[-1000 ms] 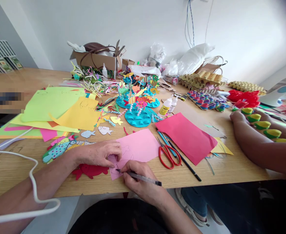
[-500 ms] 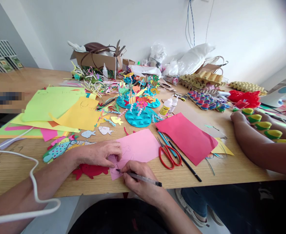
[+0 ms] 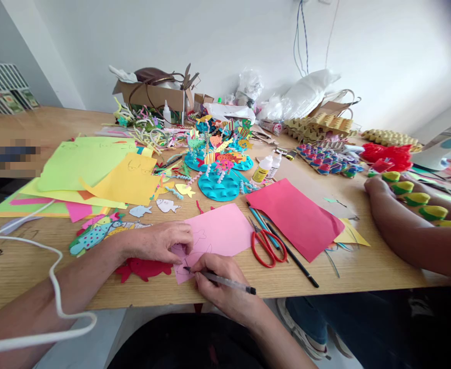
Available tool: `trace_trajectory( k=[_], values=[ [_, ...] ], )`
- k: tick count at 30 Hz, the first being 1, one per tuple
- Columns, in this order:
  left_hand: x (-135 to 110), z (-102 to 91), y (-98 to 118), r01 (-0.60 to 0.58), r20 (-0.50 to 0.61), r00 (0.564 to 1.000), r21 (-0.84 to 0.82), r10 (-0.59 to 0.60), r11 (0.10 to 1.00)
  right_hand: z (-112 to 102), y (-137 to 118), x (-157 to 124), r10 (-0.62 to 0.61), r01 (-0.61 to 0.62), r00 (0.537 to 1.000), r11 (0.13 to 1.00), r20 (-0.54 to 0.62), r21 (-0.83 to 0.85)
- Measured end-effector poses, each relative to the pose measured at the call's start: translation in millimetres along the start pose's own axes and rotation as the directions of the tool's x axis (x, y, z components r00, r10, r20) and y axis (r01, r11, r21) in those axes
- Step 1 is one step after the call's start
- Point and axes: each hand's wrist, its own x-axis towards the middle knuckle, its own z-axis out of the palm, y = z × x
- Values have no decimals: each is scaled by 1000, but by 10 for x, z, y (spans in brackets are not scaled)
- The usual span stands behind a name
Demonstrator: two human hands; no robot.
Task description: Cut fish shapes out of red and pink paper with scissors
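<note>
Right hand (image 3: 222, 293) grips pen (image 3: 231, 282) low, probably for control, tip on pink sheet (image 3: 223, 228) at bench (image 3: 356, 271) edge. Left hand (image 3: 163, 241), thumb apart from curled fingers, rests on sheet, likely steadying it.

Pink paper (image 3: 225, 230), dark outlines (image 3: 200, 236). Greyish pen (image 3: 227, 280), black at end. Red-handled scissors (image 3: 263, 234). Reddish-pink sheet (image 3: 298, 220). Turquoise fish (image 3: 90, 241), spotted. Bright blue base (image 3: 218, 188). Yellow bottle label (image 3: 261, 175). Solid red cutout (image 3: 146, 268).
</note>
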Motion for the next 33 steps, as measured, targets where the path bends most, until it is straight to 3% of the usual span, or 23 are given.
trace_trajectory(
  k=[33],
  values=[
    [-5, 1, -7, -22, -13, 1000, 13, 22, 1000, 8, 20, -1, -8, 8, 1000, 1000, 1, 11]
  ],
)
